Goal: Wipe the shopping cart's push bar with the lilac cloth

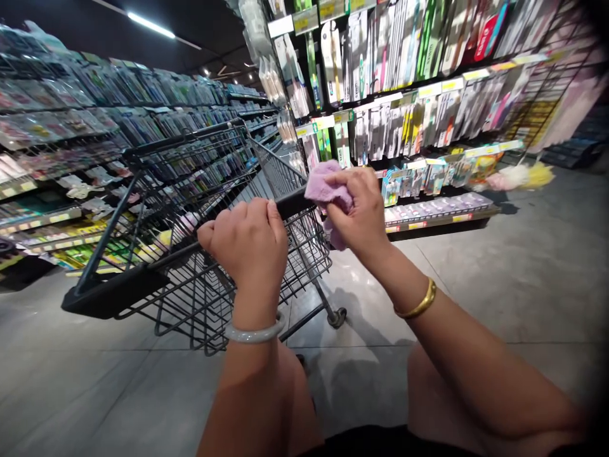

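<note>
A black wire shopping cart (185, 279) stands in front of me, its handle bar tilted up to the right. My left hand (250, 238) is wrapped round the middle of that handle, a pale bangle (255, 334) on its wrist. Bunched in my right hand (364, 212) is a purple cloth (323, 184), pinched at the right end of the handle, where it touches the bar. A gold bangle (419, 301) circles the right wrist. Part of the cloth hangs down behind the fingers.
On the right a shelf display (394, 101) holds rows of packaged goods, with fluffy dusters (521, 176) at its low end. Stocked shelves (104, 114) line the left side. A cart wheel (337, 317) rests on the grey tiled floor (476, 279).
</note>
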{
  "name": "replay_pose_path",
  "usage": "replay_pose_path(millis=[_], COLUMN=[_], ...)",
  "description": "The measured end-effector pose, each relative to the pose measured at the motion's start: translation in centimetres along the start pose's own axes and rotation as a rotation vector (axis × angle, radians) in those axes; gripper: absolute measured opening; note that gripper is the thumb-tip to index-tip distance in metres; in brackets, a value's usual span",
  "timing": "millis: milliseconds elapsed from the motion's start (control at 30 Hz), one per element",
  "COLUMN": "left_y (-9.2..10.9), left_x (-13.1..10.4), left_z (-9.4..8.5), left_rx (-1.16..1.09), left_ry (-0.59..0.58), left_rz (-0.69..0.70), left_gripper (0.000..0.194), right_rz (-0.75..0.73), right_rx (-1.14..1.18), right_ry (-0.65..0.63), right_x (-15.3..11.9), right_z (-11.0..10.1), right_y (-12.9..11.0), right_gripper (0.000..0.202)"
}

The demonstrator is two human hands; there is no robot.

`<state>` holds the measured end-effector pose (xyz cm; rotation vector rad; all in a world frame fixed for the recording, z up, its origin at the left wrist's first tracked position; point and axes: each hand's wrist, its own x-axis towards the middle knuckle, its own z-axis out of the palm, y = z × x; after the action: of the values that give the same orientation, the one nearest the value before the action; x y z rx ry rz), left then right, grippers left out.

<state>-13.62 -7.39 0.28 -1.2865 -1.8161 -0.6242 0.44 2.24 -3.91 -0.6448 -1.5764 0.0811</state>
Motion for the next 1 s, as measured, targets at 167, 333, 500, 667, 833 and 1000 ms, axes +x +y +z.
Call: replay_pose_path(millis=[167, 333, 500, 667, 833, 1000], left_y=[0.0, 0.2, 0.2, 0.0, 0.1, 0.1], left_x=[0.0, 0.0, 0.1, 0.0, 0.0, 0.0], left_z=[0.2, 0.0, 0.1, 0.2, 0.1, 0.1], left_rx=[0.009, -0.031, -0.018, -0.018, -0.018, -0.021], left_ry=[-0.007, -0.002, -0.006, 0.015, 0.004, -0.001], left_rz=[-0.018, -0.015, -0.016, -0.011, -0.002, -0.001], left_gripper=[0.038, 0.038, 0.037, 0.038, 0.037, 0.036], right_rz=[-0.202, -0.155, -0.105, -0.221, -0.113, -0.160], right_rx=[0.031, 0.047, 0.026, 0.073, 0.039, -0.013], right_ry=[-0.203, -0.179, -0.151, -0.309, -0.258, -0.303], right_x=[-2.0, -1.4, -1.7, -3.2, -2.8, -4.1], right_z=[0.7, 0.2, 0.1, 0.9, 0.9, 1.5], right_y=[-2.5, -1.0, -1.5, -2.8, -0.7, -1.5], right_gripper=[0.033, 0.031, 0.031, 0.030, 0.026, 0.027])
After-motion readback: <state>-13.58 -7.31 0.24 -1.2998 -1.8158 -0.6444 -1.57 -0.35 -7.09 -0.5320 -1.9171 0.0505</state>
